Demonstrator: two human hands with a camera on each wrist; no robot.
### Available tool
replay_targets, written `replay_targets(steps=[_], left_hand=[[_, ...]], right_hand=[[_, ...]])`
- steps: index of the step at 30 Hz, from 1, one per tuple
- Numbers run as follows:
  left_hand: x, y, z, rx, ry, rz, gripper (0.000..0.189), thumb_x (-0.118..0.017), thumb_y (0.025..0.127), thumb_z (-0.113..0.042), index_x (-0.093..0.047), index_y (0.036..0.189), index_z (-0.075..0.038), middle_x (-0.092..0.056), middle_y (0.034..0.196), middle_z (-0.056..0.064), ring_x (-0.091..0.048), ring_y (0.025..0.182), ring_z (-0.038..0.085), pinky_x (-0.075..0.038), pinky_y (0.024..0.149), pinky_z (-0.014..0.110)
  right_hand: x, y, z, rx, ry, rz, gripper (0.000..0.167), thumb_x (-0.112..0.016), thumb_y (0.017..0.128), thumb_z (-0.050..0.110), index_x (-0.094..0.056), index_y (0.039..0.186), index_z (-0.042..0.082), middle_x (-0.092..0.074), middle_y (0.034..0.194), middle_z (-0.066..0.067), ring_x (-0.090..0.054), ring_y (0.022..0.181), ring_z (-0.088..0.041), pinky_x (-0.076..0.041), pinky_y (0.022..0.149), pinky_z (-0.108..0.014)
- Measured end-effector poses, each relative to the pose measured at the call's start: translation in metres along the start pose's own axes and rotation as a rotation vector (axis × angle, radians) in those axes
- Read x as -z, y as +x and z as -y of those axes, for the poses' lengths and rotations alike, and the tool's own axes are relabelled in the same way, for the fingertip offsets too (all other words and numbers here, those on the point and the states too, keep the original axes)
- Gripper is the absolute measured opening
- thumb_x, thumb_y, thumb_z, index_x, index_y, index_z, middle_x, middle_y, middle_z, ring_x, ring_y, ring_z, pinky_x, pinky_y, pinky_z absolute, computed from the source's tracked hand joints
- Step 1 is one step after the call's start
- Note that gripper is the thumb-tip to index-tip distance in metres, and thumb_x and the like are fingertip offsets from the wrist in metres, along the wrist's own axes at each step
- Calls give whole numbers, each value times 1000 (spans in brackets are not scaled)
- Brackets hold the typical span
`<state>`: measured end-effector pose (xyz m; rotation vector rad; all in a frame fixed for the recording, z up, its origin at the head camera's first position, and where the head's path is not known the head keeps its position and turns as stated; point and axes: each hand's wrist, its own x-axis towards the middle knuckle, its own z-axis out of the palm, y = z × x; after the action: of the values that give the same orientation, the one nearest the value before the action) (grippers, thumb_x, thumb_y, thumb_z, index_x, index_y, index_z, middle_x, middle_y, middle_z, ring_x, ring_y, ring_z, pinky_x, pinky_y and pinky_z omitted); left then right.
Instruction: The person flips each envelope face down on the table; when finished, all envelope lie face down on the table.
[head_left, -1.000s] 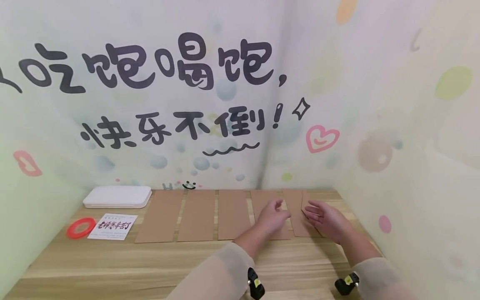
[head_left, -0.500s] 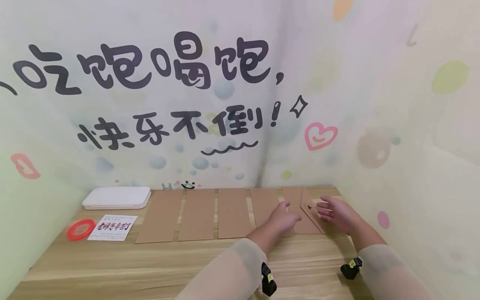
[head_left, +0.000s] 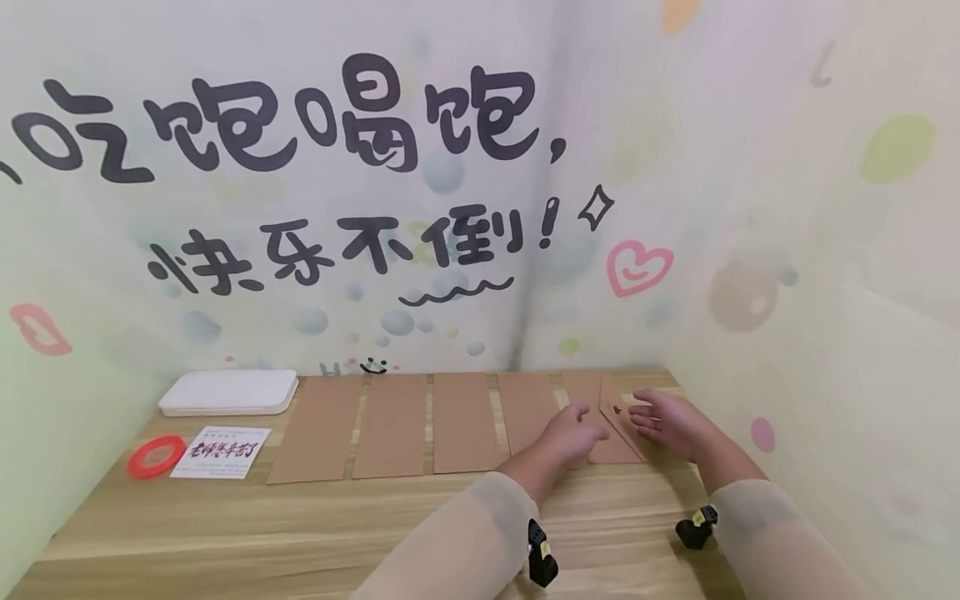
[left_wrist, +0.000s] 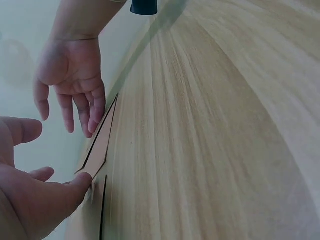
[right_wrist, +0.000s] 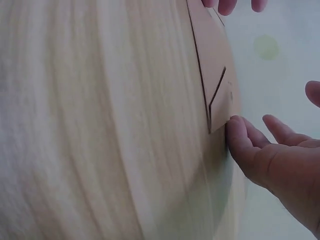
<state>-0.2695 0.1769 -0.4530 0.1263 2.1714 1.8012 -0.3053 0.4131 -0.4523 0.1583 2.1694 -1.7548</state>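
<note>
Several brown paper envelopes (head_left: 461, 421) lie in a row along the back of the table. On the rightmost envelope (head_left: 582, 387), a flap (head_left: 619, 432) with slanted edges shows on the right side, bearing a small dark mark. My left hand (head_left: 572, 435) is over the left part of this envelope, thumb spread from the fingers. My right hand (head_left: 670, 422) is at the flap's right end, palm turned inward, with its fingers loosely bent. In the right wrist view, the fingertips (right_wrist: 235, 122) of that hand are right at the flap's edge. Neither hand grips anything.
At the back left is a flat white case (head_left: 228, 392). In front of it are a red ring (head_left: 137, 467) and a white card (head_left: 221, 452) with dark lettering. The wooden table (head_left: 300, 537) meets printed walls at the back and sides.
My left hand has shifted right, onto the rightmost envelope. My right hand has drawn back a little to the right, showing more of the flap and its mark.
</note>
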Motion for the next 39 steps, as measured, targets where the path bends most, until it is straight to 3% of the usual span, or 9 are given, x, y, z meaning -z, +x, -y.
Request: replay_targets(steps=[7, 10, 14, 18, 21, 23, 27, 32, 39], left_hand=[[0, 0, 0, -9, -1, 14, 66, -76, 94, -25, -55, 154, -8, -53, 163, 13, -48, 153, 35, -41, 126, 54], [-1, -2, 1, -13, 11, 16, 67, -76, 92, -25, -55, 154, -7, -55, 162, 13, -50, 152, 34, -42, 126, 54], [-2, -4, 0, -12, 26, 13, 67, -76, 92, -25, -56, 153, -8, -57, 160, 13, -53, 148, 35, -45, 122, 55], [-2, -7, -1, -1, 32, 27, 68, -78, 91, -24, -56, 154, -11, -59, 156, 16, -56, 144, 36, -48, 119, 55], [-3, -10, -2, -11, 42, 35, 69, -79, 90, -23, -56, 154, -12, -60, 156, 18, -56, 145, 35, -46, 121, 54], [-3, -10, -3, -28, 46, 33, 69, -79, 90, -23, -56, 155, -14, -58, 157, 17, -53, 148, 34, -44, 124, 53], [-4, -11, -3, -49, 11, 30, 69, -82, 90, -22, -57, 154, -18, -57, 160, 13, -49, 151, 35, -40, 126, 56], [-1, -12, -4, -63, -19, 43, 66, -83, 94, -33, -57, 154, -28, -52, 164, 10, -43, 155, 36, -38, 126, 60], [-1, -14, -9, -139, 51, 41, 62, -77, 96, -46, -58, 154, -32, -52, 165, 4, -45, 156, 32, -39, 127, 57]], right_hand=[[8, -1, -5, 23, 30, -8, 72, -31, 117, 40, -10, 168, -8, -18, 172, -38, -36, 159, -43, -45, 125, -41], [11, -3, -8, 28, 21, -6, 75, -37, 117, 42, -13, 168, -8, -20, 172, -37, -54, 146, -27, -52, 113, -31], [15, -6, -11, 76, 18, 10, 74, -41, 117, 36, -13, 167, -10, -28, 170, -36, -61, 129, -7, -54, 102, -21], [16, -8, -13, 139, 82, 37, 70, -47, 115, 21, -12, 167, -11, -60, 151, -13, -64, 117, 0, -57, 98, -19], [11, -8, -15, 191, 113, 77, 69, -50, 113, 12, -13, 166, -11, -67, 133, 10, -65, 111, 1, -58, 96, -20], [6, -8, -16, 225, 117, 98, 68, -51, 112, 9, -15, 166, -11, -68, 130, 14, -67, 113, 1, -59, 98, -22], [-6, -11, -12, 264, 92, 123, 69, -51, 111, 9, -15, 169, -5, -60, 144, 2, -67, 122, -2, -58, 103, -25], [-22, -19, -2, 238, 86, 91, 69, -52, 112, 15, -18, 171, 4, -32, 167, -20, -63, 118, -1, -57, 99, -23], [-40, -31, 10, 215, 97, 91, 68, -51, 114, 23, -18, 172, 10, -14, 176, -27, -64, 118, 0, -57, 97, -21]])
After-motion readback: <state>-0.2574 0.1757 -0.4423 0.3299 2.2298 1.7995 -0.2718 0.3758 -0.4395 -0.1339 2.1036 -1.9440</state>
